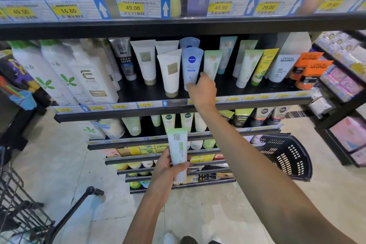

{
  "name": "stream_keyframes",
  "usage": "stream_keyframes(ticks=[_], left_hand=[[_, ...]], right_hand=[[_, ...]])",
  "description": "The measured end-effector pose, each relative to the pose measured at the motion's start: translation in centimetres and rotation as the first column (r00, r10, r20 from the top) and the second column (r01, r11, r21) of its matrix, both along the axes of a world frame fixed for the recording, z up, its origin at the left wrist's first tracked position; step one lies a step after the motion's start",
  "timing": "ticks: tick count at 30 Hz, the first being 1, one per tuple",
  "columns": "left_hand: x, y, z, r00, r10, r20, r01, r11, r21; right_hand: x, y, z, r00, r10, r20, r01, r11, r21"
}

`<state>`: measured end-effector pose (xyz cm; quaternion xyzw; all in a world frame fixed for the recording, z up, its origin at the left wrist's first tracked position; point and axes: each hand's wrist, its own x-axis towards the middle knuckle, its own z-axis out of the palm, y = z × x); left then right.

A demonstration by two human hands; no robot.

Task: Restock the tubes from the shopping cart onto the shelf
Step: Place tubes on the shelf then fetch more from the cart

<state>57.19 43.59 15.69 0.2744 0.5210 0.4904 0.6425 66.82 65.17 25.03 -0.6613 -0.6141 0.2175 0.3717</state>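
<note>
My left hand [168, 168] is shut on a pale green and white tube [177, 152], held upright in front of the lower shelves. My right hand [202, 91] reaches up to the middle shelf [138, 93], with its fingers on the base of a green tube [212, 63] that stands cap down beside a blue Nivea tube [191, 65]. White tubes [170, 71] stand to the left of those. The black wire shopping cart [21, 200] is at the lower left, and its contents are out of view.
A black plastic basket [285, 156] sits on the floor at the right. Tall white bottles [79, 77] fill the shelf's left end and orange L'Oreal tubes [309, 69] its right end. Another rack [340, 93] stands at the far right. Price labels line the shelf edges.
</note>
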Motion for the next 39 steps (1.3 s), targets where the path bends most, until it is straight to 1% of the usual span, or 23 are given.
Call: stream_keyframes(ticks=[4, 8, 12, 16, 20, 24, 27, 32, 36, 39], left_hand=[[0.3, 0.2, 0.3, 1.000, -0.027, 0.012, 0.027, 1.000, 0.000], [0.6, 0.9, 0.7, 0.999, -0.054, -0.006, 0.055, 0.998, 0.021], [2.4, 2.4, 2.1, 0.994, -0.098, -0.045, 0.101, 0.993, 0.068], [5.4, 3.8, 3.9, 0.995, -0.088, -0.038, 0.092, 0.988, 0.127], [9.7, 5.8, 4.7, 0.998, -0.039, -0.055, 0.047, 0.984, 0.171], [14.8, 7.7, 5.9, 0.996, 0.029, -0.085, -0.011, 0.978, 0.208], [18.1, 9.3, 6.5, 0.991, 0.074, -0.107, -0.044, 0.964, 0.261], [22.4, 11.2, 7.4, 0.979, 0.158, -0.132, -0.108, 0.941, 0.321], [24.3, 12.5, 8.8, 0.954, 0.229, -0.195, -0.146, 0.919, 0.365], [24.3, 13.9, 9.9, 0.927, 0.265, -0.264, -0.144, 0.904, 0.402]], right_hand=[[0.9, -1.5, 0.1, 0.998, 0.025, 0.055, -0.028, 0.999, 0.046], [3.3, -3.0, -0.2, 0.996, 0.040, 0.076, -0.049, 0.991, 0.122], [8.4, -3.6, -1.2, 0.984, 0.030, 0.174, -0.069, 0.972, 0.224], [15.2, -3.0, -1.8, 0.949, 0.015, 0.316, -0.094, 0.967, 0.235], [22.4, -1.4, -2.4, 0.895, 0.003, 0.447, -0.120, 0.965, 0.234], [28.0, 0.5, -2.8, 0.848, 0.057, 0.528, -0.205, 0.952, 0.226], [30.7, 1.8, -2.9, 0.814, 0.097, 0.573, -0.264, 0.940, 0.215], [32.6, 2.7, -3.0, 0.760, 0.112, 0.640, -0.361, 0.892, 0.273], [32.8, 3.0, -3.7, 0.746, 0.098, 0.659, -0.360, 0.891, 0.276], [32.8, 3.0, -3.9, 0.756, 0.102, 0.647, -0.357, 0.893, 0.276]])
